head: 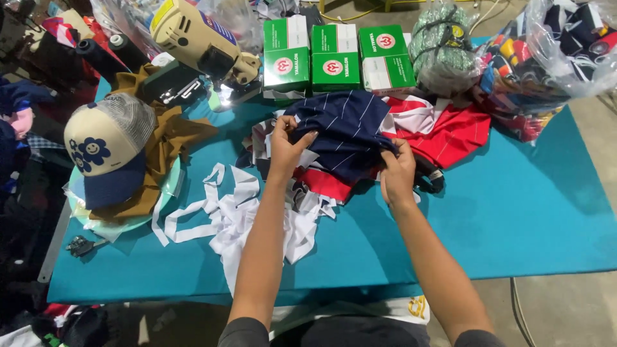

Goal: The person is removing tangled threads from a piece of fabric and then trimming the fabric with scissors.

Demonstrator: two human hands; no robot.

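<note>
Both forearms reach over the teal table [514, 218]. Left hand [286, 144] and right hand [397, 172] each pinch an edge of the navy pinstriped fabric piece [350, 132], atop the red and white cut pieces [443, 132]. Best done, I judge, by keeping edges taut and aligned, clear of white scraps [234, 215].

A cap [106, 151] and green boxes [334, 58] lie on the teal table [527, 218]
</note>
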